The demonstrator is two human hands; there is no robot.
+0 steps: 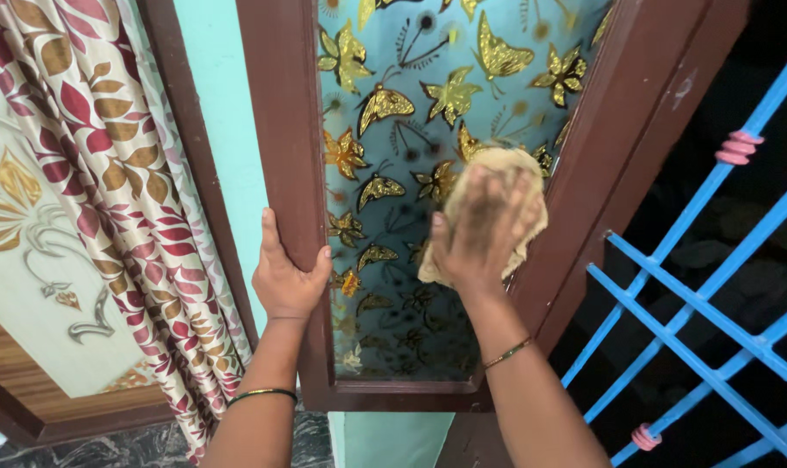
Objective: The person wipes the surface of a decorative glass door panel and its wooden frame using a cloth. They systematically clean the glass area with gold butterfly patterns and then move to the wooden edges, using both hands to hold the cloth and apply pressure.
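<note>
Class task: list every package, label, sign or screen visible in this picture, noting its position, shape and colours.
None are in view. The right hand presses a beige cloth on the butterfly-patterned glass pane; the left hand grips the brown window frame.

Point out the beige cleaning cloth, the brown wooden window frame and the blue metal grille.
Beige cleaning cloth (497,165), head view: its upper edge, above the fingers.
Brown wooden window frame (280,113), head view: its left upright, above the left hand.
Blue metal grille (688,290), head view: a diagonal bar at right.
</note>
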